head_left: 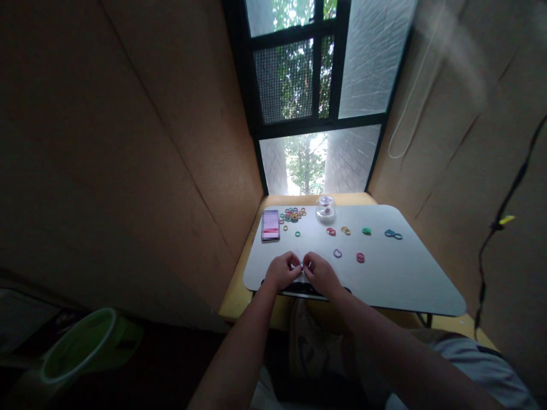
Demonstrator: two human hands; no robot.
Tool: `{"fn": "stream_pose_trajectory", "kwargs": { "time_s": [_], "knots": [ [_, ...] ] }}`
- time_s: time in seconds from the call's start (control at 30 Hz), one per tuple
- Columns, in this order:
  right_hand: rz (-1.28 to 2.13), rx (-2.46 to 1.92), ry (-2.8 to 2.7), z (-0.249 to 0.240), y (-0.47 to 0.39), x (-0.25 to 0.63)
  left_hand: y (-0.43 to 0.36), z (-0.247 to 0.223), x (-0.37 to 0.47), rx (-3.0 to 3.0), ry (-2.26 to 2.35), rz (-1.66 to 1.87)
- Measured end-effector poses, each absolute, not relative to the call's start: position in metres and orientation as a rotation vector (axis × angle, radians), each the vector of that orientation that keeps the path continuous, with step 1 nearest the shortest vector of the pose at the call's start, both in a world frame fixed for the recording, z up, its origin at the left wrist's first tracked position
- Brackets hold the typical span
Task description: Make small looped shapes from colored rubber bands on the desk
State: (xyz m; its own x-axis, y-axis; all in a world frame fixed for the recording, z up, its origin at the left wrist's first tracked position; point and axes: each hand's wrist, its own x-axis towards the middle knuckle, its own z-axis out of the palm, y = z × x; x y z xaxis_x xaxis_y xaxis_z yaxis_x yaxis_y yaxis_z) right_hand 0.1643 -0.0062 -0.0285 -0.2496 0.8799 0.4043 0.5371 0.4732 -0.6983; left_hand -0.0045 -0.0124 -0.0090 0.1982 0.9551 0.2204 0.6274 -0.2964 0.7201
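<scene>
left hand (282, 271): near edge of the white tabletop (405, 273), fingers curled, thumb and fingertips pinching a small pale piece (302, 266), its form too small to make out.
right hand (320, 275): just right of the left hand, fingers bent, fingertips pinching the same piece.
pale piece: between the two sets of fingertips, partly hidden by them.
nearest rings: a lilac ring (337, 253) to the right of the hands, a pink ring cluster (360, 257) farther right.
far row, left to right: red rings (331, 232), yellow rings (346, 230), green bundle (366, 231), blue rings (393, 234), all apart.
far left: a mixed ring heap (294, 214), with a single green ring (298, 234) nearer.
phone (270, 225): left of the heap, screen lit.
clear container (326, 210): far edge, right of the heap.
window (320, 162): beyond the tabletop, trees outside.
</scene>
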Motion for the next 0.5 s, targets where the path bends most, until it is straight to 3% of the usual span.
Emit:
{"fn": "stream_pose_trajectory", "kwargs": {
  "time_s": [0.5],
  "knots": [
    [0.529,-1.161,-1.974,-0.0235,-0.01,0.1645,-0.0094,-0.0134,0.0,1.952,1.584,0.921]
  ]
}}
